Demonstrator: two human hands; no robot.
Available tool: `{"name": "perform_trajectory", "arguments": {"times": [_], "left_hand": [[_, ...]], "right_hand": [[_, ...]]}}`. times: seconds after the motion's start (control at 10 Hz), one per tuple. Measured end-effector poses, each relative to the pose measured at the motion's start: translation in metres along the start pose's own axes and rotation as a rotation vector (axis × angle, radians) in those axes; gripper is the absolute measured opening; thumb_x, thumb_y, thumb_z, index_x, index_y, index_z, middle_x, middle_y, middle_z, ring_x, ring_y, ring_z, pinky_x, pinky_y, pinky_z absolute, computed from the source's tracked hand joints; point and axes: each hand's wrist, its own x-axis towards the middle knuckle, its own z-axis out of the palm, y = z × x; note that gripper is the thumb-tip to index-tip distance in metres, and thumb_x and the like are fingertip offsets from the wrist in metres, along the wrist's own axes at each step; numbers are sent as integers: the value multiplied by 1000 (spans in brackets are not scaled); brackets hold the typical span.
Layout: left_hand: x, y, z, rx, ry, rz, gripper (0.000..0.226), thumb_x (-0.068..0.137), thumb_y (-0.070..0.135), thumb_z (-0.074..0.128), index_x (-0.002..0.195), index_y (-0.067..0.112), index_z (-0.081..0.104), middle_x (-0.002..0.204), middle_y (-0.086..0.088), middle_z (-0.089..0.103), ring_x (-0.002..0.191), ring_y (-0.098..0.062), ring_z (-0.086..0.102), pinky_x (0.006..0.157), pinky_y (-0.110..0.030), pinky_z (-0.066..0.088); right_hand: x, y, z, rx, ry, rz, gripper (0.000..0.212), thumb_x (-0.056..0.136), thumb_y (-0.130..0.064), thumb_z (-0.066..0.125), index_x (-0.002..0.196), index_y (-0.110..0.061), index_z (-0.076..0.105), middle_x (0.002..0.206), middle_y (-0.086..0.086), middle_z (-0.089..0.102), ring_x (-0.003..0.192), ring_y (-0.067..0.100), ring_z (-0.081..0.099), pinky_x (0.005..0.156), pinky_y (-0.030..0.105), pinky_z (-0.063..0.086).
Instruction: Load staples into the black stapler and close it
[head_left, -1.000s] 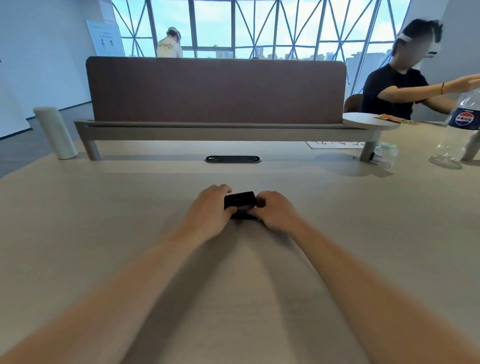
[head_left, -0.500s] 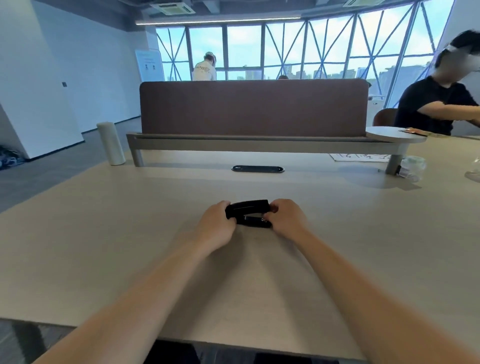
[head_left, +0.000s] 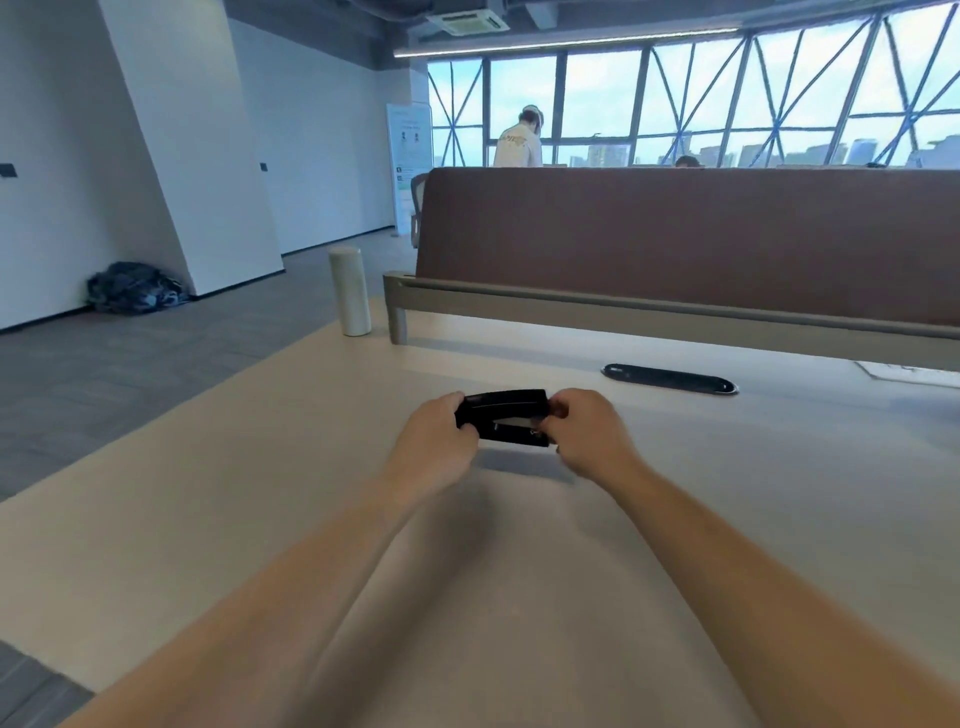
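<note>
**Black stapler, part-open, held at both ends: loading stage uncertain**

Head view. The black stapler (head_left: 503, 418) is held just above the pale desk (head_left: 519, 597), near the middle, in front of the brown divider screen (head_left: 675, 239). Its left end is gripped by the curled left hand (head_left: 435, 441); its right end is pinched by the right hand (head_left: 589, 434). A pale wedge-shaped gap is seen between top arm and base, so closure is judged not yet done. No loose staples can be made out; whether any are loaded cannot be told.
</note>
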Motion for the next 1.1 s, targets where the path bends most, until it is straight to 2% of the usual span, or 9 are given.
{"name": "perform_trajectory", "arguments": {"times": [0.1, 0.4, 0.5, 0.6, 0.8, 1.0, 1.1], "left_hand": [[46, -29, -10, 12, -1, -11, 16, 85, 7, 44, 88, 11, 59, 83, -9, 63, 74, -26, 58, 55, -29, 40], [148, -94, -6, 57, -40, -25, 15, 80, 5, 44, 70, 14, 47, 70, -4, 53, 72, -28, 51, 52, -31, 31], [164, -106, -1, 69, -44, -35, 11, 82, 6, 45, 73, 12, 49, 75, -6, 55, 75, -29, 51, 56, -34, 30], [178, -114, 5, 60, -42, -29, 11, 83, 6, 46, 82, 9, 56, 83, -9, 60, 82, -31, 55, 66, -32, 35], [191, -117, 10, 59, -18, 9, 30, 83, 4, 46, 107, 11, 64, 103, -13, 67, 93, -30, 57, 75, -27, 37], [187, -116, 7, 59, -66, -8, 37, 85, 6, 44, 119, 11, 57, 116, -13, 65, 109, -32, 58, 83, -30, 41], [174, -104, 0, 82, -69, -50, 45, 90, 8, 45, 135, 6, 47, 135, -16, 55, 123, -33, 51, 97, -34, 40]], "right_hand": [[49, -13, 27, -8, -3, -12, 14, 87, -19, 61, 74, -18, 60, 79, 7, 65, 74, 27, 60, 58, 30, 39], [154, -25, 88, -9, -2, 19, 13, 90, -23, 63, 80, -16, 61, 77, 4, 62, 69, 23, 56, 56, 30, 38], [172, -24, 100, -15, 4, 39, 10, 89, -24, 64, 83, -16, 63, 79, 5, 62, 73, 25, 57, 59, 30, 39], [183, -21, 107, -23, 6, 59, 10, 90, -24, 63, 83, -16, 62, 78, 5, 62, 71, 26, 56, 54, 29, 34], [195, -19, 110, -45, 23, 75, 12, 90, -24, 62, 87, -13, 66, 82, 7, 64, 72, 27, 57, 60, 30, 37], [194, -17, 112, -70, 10, 93, 12, 90, -26, 62, 85, -15, 63, 82, 5, 63, 74, 27, 57, 54, 29, 35], [186, -17, 108, -94, 32, 99, 24, 87, -32, 66, 105, -17, 66, 101, 3, 66, 86, 25, 60, 69, 31, 44]]}}
